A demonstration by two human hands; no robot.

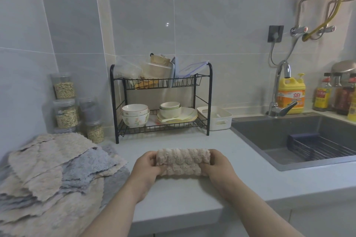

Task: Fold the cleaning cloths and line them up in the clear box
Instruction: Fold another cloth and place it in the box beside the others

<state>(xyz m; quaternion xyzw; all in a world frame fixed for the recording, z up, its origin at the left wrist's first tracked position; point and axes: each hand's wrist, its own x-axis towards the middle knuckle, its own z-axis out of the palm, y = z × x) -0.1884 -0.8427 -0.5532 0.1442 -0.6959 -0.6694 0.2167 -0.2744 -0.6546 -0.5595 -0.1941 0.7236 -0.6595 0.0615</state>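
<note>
The person is in the folding step: the left hand (pixel 148 163) and the right hand (pixel 217 163) each grip one end of a beige fluffy cleaning cloth (pixel 181 161). The cloth is already folded into a thick narrow bundle and is held just above the pale grey table (pixel 183 194), in front of the person. The next move probably calls for carrying this bundle to the clear box and setting it in a neat row there, but which box is meant cannot be told. The only clear plastic boxes (pixel 158 70) in view stand crowded on the top shelf of the black wire rack (pixel 210 102), with a blue-edged lid (pixel 192 68) leaning beside them. At the left a loose pile of beige and grey cloths (pixel 50 169) lies unfolded, so much of the task is not yet done. The lower shelf holds bowls (pixel 134 116) and plates (pixel 185 116). A white plastic basket (pixel 217 119) beside the rack seems to hold little, and round clear jars (pixel 65 113) hold pale grains.
</note>
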